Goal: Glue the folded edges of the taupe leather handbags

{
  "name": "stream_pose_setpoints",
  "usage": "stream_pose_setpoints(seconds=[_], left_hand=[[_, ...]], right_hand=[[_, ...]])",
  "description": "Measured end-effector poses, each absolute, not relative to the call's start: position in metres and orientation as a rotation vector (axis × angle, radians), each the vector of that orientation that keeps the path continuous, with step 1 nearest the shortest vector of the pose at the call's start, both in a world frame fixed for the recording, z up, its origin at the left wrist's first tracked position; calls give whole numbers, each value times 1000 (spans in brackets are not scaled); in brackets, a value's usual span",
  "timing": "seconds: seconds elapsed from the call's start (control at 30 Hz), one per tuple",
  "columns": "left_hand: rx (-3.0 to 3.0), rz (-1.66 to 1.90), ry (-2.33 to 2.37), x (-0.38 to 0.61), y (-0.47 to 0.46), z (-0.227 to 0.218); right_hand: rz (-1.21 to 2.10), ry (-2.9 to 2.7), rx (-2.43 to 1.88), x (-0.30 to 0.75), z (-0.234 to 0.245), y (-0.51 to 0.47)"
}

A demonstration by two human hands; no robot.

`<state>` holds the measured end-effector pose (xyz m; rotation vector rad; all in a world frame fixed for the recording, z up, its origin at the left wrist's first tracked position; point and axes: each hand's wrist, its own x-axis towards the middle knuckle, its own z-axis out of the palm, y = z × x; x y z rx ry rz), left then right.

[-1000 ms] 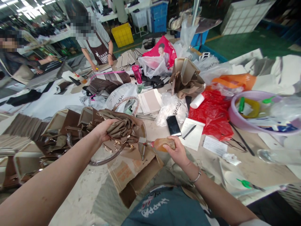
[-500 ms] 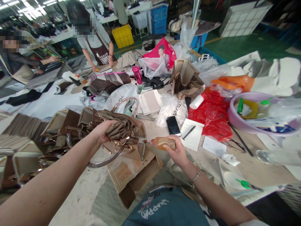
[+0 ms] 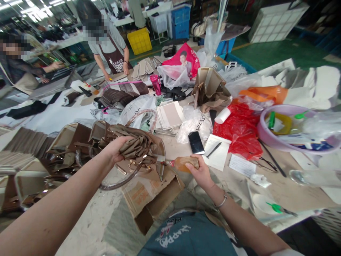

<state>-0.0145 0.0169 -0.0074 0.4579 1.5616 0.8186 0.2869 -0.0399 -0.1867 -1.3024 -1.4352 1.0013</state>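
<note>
A brown handbag (image 3: 157,142) with clear-wrapped handles lies on its side on a cardboard box (image 3: 144,193). My left hand (image 3: 119,147) is closed on the bag's bunched brown lining (image 3: 138,146); some of its fingers are hidden in the folds. In my right hand (image 3: 199,167) is a squeeze bottle (image 3: 183,163) of amber liquid, probably glue, held level with its narrow red tip pointing left. That tip is at the bag's right-hand edge; whether it touches cannot be made out.
More brown handbags (image 3: 71,138) stand in a row at left. A phone (image 3: 196,142), a notepad (image 3: 217,151) with a pen, a red plastic bag (image 3: 239,131) and a purple basin (image 3: 262,122) lie to the right. Across the table a co-worker (image 3: 110,53) handles flat pieces.
The bottle in my right hand has shifted very slightly beside the bag's edge. My left hand and the bag look the same.
</note>
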Motion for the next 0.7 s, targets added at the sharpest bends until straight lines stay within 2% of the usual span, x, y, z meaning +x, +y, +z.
stream_pose_setpoints(seconds=[0.7], left_hand=[[457, 819, 1584, -7, 9, 2]], right_hand=[[947, -1541, -1244, 284, -184, -52]])
